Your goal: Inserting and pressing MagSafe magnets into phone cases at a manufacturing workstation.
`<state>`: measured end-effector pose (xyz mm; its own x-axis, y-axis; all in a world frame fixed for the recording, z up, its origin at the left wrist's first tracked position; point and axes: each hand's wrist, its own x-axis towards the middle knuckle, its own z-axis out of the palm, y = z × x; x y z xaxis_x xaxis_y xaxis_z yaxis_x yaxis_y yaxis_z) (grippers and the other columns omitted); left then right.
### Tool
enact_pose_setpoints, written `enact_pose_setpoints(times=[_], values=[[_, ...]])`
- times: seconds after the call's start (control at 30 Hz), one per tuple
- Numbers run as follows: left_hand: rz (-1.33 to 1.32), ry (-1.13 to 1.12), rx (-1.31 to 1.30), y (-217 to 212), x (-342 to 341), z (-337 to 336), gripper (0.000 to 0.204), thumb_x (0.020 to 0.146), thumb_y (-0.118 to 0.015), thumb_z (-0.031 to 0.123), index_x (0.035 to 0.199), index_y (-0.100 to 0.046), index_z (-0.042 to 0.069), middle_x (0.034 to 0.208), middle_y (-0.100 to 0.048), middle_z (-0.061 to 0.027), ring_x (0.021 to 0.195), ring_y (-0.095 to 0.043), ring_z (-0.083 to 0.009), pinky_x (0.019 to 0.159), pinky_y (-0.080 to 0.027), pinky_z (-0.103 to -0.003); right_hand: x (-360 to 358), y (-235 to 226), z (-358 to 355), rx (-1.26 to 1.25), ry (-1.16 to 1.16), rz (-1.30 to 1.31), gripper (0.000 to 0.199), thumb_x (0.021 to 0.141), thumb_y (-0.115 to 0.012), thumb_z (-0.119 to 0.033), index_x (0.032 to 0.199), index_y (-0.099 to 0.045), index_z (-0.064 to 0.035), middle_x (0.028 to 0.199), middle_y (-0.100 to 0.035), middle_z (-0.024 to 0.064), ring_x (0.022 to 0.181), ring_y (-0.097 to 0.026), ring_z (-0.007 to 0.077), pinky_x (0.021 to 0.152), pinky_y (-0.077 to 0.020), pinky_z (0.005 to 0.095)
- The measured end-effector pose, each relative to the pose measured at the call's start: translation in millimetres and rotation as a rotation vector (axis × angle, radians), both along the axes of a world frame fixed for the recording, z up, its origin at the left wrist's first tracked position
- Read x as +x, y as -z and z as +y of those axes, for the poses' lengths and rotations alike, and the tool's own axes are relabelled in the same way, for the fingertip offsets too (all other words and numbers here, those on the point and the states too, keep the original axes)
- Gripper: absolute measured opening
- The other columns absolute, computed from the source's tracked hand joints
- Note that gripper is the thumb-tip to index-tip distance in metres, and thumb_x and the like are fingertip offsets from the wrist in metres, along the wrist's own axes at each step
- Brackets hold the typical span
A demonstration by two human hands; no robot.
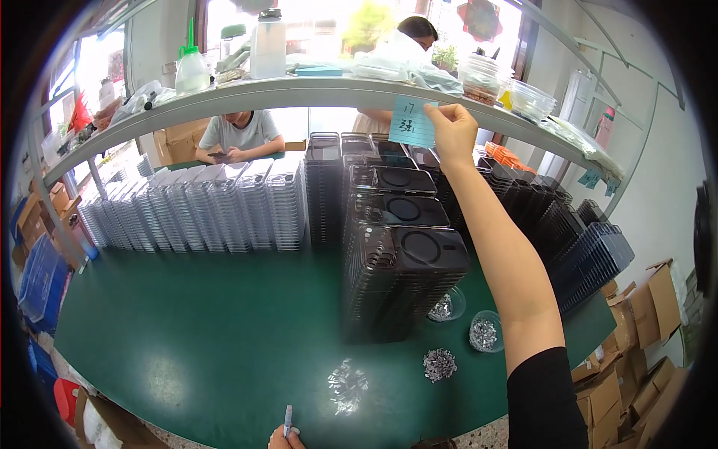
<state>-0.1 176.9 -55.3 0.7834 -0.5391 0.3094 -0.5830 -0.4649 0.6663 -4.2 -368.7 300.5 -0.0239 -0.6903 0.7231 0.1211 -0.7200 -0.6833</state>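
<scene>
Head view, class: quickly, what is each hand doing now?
Left hand: closed on a pen.
Right hand: pinching a blue paper note at the shelf.

I'm at a bench in a small assembly and packing workshop. Tall stacks of clear and dark phone cases (396,247) crowd my green table (202,337), a shelf (299,93) above holds bottles and tubs, cardboard boxes (636,314) pile alongside, and another person (239,135) works opposite.
</scene>
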Motion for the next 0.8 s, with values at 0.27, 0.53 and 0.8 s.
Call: enact_pose_setpoints(times=[0.27,0.53,0.8], values=[[0.005,-0.064,-0.014,-8,-7,-5,0.020,0.103,-0.055,0.016,0.109,-0.069,0.003,0.092,-0.070,-0.0194,0.082,-0.067,-0.0399,0.074,-0.054,-0.046,-17,-5,-2,-0.082,0.295,0.200,0.040,0.077,-0.086,-0.034,0.075,-0.066,0.0006,0.073,-0.070,0.0111,0.073,-0.067,0.0193,0.072,-0.0530,0.0353],[0.134,0.000,-0.071,-25,-4,-3,0.022,0.106,-0.051,0.017,0.114,-0.066,0.003,0.093,-0.070,-0.0175,0.082,-0.067,-0.0370,0.074,-0.053,-0.043,-35,-15,-16,-0.014,0.159,0.264,0.046,0.078,-0.089,-0.037,0.065,-0.063,-0.0011,0.067,-0.071,0.0100,0.061,-0.066,0.0136,0.062,-0.0534,0.0300],[0.647,-0.125,-0.311,-44,-3,-8,0.028,0.105,-0.052,0.018,0.126,-0.062,0.003,0.105,-0.071,-0.0177,0.095,-0.068,-0.0378,0.084,-0.053,-0.043,-40,-18,9,0.192,-0.074,-0.092,0.022,0.091,-0.079,-0.019,0.087,-0.068,0.0003,0.075,-0.067,0.0011,0.069,-0.064,0.0089,0.061,-0.0503,0.0245]])
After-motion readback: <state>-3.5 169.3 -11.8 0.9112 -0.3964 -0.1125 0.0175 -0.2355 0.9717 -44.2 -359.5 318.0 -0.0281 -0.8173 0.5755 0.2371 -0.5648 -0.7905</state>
